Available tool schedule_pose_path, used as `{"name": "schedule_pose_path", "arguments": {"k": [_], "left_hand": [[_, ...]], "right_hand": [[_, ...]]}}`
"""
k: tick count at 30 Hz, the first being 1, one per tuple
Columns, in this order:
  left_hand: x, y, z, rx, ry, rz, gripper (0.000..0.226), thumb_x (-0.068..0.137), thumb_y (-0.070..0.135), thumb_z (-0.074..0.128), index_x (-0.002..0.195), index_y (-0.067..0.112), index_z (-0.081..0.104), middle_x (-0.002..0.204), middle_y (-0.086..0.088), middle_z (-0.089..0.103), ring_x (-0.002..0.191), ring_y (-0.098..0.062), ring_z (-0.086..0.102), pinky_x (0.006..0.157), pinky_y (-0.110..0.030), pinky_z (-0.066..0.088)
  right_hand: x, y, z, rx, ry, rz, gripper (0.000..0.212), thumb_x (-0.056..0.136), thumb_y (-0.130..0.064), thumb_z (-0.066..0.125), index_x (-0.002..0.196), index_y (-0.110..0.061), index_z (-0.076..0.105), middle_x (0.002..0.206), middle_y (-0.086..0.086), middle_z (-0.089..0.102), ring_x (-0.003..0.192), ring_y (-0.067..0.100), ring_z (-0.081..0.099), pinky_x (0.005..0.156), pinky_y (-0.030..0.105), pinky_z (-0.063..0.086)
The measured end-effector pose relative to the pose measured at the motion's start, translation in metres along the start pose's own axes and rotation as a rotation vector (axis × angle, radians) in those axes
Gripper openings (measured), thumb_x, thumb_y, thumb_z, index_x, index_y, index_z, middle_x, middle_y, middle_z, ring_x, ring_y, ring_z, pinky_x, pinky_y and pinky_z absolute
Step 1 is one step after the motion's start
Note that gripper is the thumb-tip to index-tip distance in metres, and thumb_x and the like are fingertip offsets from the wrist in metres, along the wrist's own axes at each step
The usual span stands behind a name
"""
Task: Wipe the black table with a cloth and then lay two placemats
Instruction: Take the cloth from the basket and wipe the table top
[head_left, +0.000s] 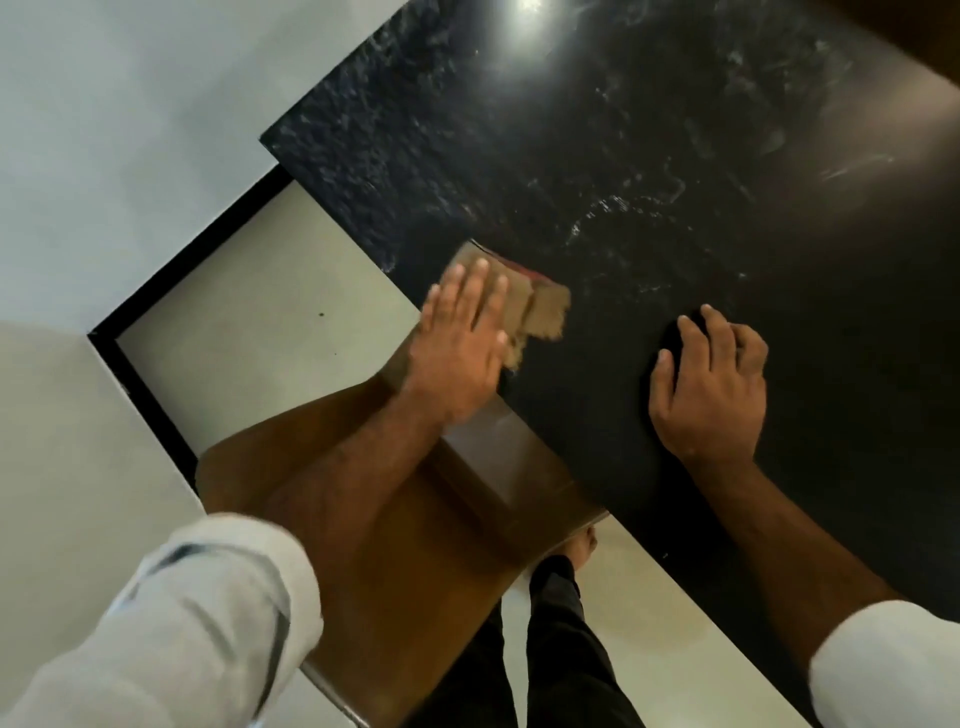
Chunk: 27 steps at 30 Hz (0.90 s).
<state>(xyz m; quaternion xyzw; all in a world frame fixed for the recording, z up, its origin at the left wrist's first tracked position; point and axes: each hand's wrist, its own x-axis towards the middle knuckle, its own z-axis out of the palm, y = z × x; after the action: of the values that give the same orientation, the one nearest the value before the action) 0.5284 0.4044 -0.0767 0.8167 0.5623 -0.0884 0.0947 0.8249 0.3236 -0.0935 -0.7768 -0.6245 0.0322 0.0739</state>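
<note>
Pale floor tiles (260, 291) and a grey wall (130, 130) frame the black bench (675, 156), whose glossy top shows whitish streaks and smears across its middle and far side. The brown cloth (540, 306), folded into a thick pad, lies right at the bench's near edge, and my left grip (462, 332) lies flat on it with fingers straight and together. It presses rather than clutches, since a spread palm drives more of the pad against the surface. My right grip (711, 384) rests on bare bench a little further along the same edge, fingers loosely bent and holding nothing; I judge it is there to brace me as I lean over. A brown wooden chair (395, 545) stands tucked against that edge below my left arm. Judging by the streaks, wiping is the step in hand, and no placemats are in view.
</note>
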Motion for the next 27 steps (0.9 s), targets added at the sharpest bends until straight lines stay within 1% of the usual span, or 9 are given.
{"name": "schedule_pose_path", "arguments": {"k": [3, 5, 11, 13, 16, 19, 21, 24, 27], "left_hand": [[-0.03, 0.008, 0.01, -0.008, -0.018, 0.125, 0.073, 0.115, 0.052, 0.014, 0.178, 0.021, -0.004, 0.186, -0.011, -0.011, 0.172, -0.035, -0.009, 0.139, -0.057, 0.006], [-0.022, -0.008, 0.01, -0.015, -0.017, 0.132, 0.072, 0.115, 0.052, 0.013, 0.178, 0.023, -0.006, 0.186, -0.009, -0.012, 0.172, -0.034, -0.01, 0.139, -0.057, 0.006], [0.051, -0.077, -0.018, -0.08, 0.052, -0.186, 0.07, 0.117, 0.048, 0.017, 0.178, 0.021, -0.005, 0.186, -0.013, -0.007, 0.172, -0.037, -0.006, 0.139, -0.059, 0.005], [0.059, -0.08, -0.022, -0.092, 0.051, -0.244, 0.07, 0.117, 0.048, 0.016, 0.178, 0.02, -0.005, 0.186, -0.014, -0.008, 0.172, -0.037, -0.007, 0.139, -0.059, 0.005], [0.039, -0.037, -0.012, -0.078, 0.045, -0.149, 0.072, 0.116, 0.048, 0.022, 0.178, 0.019, -0.004, 0.186, -0.016, -0.007, 0.172, -0.04, -0.006, 0.139, -0.06, 0.006], [-0.001, 0.029, 0.002, -0.049, -0.056, 0.076, 0.078, 0.115, 0.051, 0.022, 0.176, 0.02, -0.016, 0.183, -0.015, -0.021, 0.17, -0.04, -0.016, 0.138, -0.062, 0.004], [-0.014, 0.05, 0.006, -0.027, -0.097, 0.145, 0.079, 0.114, 0.052, 0.02, 0.174, 0.021, -0.021, 0.182, -0.014, -0.028, 0.169, -0.039, -0.021, 0.138, -0.062, 0.004], [0.01, 0.038, 0.003, -0.031, -0.077, 0.133, 0.077, 0.115, 0.053, 0.02, 0.176, 0.023, -0.016, 0.184, -0.013, -0.023, 0.17, -0.038, -0.017, 0.138, -0.061, 0.004], [0.059, 0.026, -0.012, -0.07, -0.036, -0.002, 0.074, 0.117, 0.051, 0.023, 0.177, 0.022, -0.009, 0.185, -0.013, -0.015, 0.171, -0.037, -0.011, 0.139, -0.06, 0.003]], "right_hand": [[-0.001, -0.001, -0.001, -0.015, -0.012, -0.016, 0.053, 0.114, -0.042, 0.05, 0.155, -0.008, 0.053, 0.164, 0.016, 0.046, 0.145, 0.041, 0.04, 0.104, 0.055, 0.05], [-0.002, -0.001, 0.0, -0.026, -0.018, -0.026, 0.053, 0.114, -0.042, 0.05, 0.155, -0.008, 0.053, 0.164, 0.017, 0.047, 0.145, 0.041, 0.04, 0.106, 0.054, 0.049], [-0.005, 0.0, 0.002, -0.031, 0.012, -0.016, 0.052, 0.114, -0.041, 0.05, 0.154, -0.008, 0.055, 0.163, 0.016, 0.049, 0.144, 0.041, 0.041, 0.105, 0.054, 0.051], [-0.004, 0.001, 0.0, -0.032, 0.013, -0.01, 0.052, 0.114, -0.042, 0.049, 0.154, -0.009, 0.055, 0.163, 0.016, 0.05, 0.144, 0.04, 0.041, 0.106, 0.053, 0.05], [-0.004, 0.0, -0.003, -0.036, 0.011, 0.01, 0.053, 0.114, -0.043, 0.047, 0.154, -0.01, 0.055, 0.163, 0.015, 0.049, 0.145, 0.039, 0.041, 0.108, 0.053, 0.05], [-0.002, 0.001, -0.002, -0.036, 0.013, -0.003, 0.052, 0.114, -0.041, 0.047, 0.155, -0.01, 0.055, 0.163, 0.014, 0.05, 0.144, 0.038, 0.042, 0.108, 0.051, 0.05], [-0.002, 0.003, -0.001, -0.026, 0.022, 0.0, 0.052, 0.114, -0.04, 0.047, 0.156, -0.01, 0.055, 0.163, 0.014, 0.05, 0.144, 0.038, 0.042, 0.109, 0.051, 0.05], [-0.003, 0.004, 0.0, 0.0, 0.05, 0.01, 0.051, 0.114, -0.039, 0.046, 0.156, -0.01, 0.054, 0.163, 0.012, 0.05, 0.144, 0.037, 0.043, 0.107, 0.05, 0.052], [-0.004, 0.007, 0.004, 0.047, 0.103, 0.012, 0.05, 0.114, -0.037, 0.047, 0.155, -0.008, 0.055, 0.162, 0.013, 0.052, 0.142, 0.037, 0.046, 0.112, 0.048, 0.048]]}}
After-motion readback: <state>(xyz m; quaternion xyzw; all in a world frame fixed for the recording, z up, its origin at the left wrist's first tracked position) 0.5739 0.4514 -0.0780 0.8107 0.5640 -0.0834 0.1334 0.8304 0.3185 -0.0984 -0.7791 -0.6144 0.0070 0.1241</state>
